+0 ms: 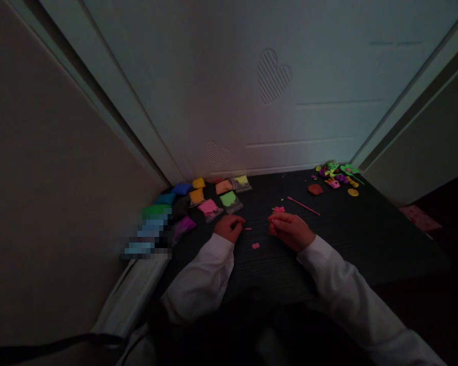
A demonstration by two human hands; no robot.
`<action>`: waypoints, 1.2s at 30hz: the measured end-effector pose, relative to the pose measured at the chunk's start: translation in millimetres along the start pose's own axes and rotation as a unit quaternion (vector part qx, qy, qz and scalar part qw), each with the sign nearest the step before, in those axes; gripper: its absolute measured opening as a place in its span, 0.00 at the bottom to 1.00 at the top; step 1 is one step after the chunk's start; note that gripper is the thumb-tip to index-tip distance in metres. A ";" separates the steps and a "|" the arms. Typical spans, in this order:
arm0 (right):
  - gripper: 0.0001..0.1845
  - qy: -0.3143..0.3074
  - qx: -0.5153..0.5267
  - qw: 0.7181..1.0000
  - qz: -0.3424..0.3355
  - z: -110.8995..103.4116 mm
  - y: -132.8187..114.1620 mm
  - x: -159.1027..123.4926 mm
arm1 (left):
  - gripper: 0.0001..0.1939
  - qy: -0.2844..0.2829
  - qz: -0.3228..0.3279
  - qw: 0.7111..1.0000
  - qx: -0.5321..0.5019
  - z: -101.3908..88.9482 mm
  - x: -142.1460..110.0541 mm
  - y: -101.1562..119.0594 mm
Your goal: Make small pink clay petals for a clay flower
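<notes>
My left hand (229, 227) rests on the dark table, fingers loosely bent and a gap showing between thumb and index finger. Just off its fingertips lies a thin pink strip (248, 229). Fingers pinched together, my right hand (292, 231) is closed; what sits in the pinch is too small and dim to make out. Right behind its fingertips is a clump of small pink clay bits (278, 209). Between the hands, nearer to me, lies a small flat pink clay piece (255, 245). A pink modelling stick (304, 206) lies beyond my right hand.
Bags of coloured clay, including pink (209, 209), green (230, 200) and purple (183, 226), line the left side. A red lump (315, 189), a yellow disc (353, 192) and small colourful clay figures (333, 175) lie back right. A white panel with hearts (229, 117) stands behind the table.
</notes>
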State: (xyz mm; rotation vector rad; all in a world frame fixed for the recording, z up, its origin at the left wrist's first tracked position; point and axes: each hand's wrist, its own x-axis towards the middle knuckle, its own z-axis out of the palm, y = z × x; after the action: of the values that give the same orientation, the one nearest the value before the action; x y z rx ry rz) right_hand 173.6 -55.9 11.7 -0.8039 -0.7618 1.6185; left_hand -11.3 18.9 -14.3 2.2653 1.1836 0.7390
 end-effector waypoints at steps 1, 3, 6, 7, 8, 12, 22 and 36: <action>0.08 0.001 -0.003 1.000 0.003 0.0 0.0 0.0 | 0.09 0.001 0.000 1.000 0.000 -0.1 0.0 -0.1; 0.08 0.001 -0.008 1.000 0.006 0.5 -0.4 0.1 | 0.09 0.002 0.003 1.000 0.000 -0.2 -0.1 -0.2; 0.08 0.006 0.002 1.000 0.003 1.6 -1.4 0.5 | 0.09 0.002 0.006 1.000 -0.001 -0.1 0.0 -0.1; 0.08 0.006 0.007 1.000 -0.001 1.9 -1.6 0.7 | 0.09 0.002 0.007 1.000 -0.002 -0.1 0.1 0.0; 0.07 0.004 0.012 1.000 -0.006 2.1 -1.7 0.9 | 0.09 0.002 0.006 1.000 -0.002 -0.1 0.1 0.0; 0.02 -0.014 0.012 0.999 -0.028 1.4 -0.7 1.3 | 0.09 0.000 0.004 1.000 0.002 0.2 0.1 -0.4; 0.08 0.004 0.006 1.000 -0.009 6.1 -2.5 -0.3 | 0.10 0.006 0.002 1.000 0.004 -1.1 -0.6 2.0; 0.04 -0.010 -0.011 1.000 -0.013 4.2 1.0 1.3 | 0.10 0.002 0.000 1.000 0.004 0.3 -0.3 -0.1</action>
State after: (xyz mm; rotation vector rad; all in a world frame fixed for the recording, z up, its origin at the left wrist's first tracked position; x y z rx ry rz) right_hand 169.4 -55.0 13.1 -0.7923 -0.8028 1.5987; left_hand -11.3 18.7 -14.7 2.2720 1.1892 0.7401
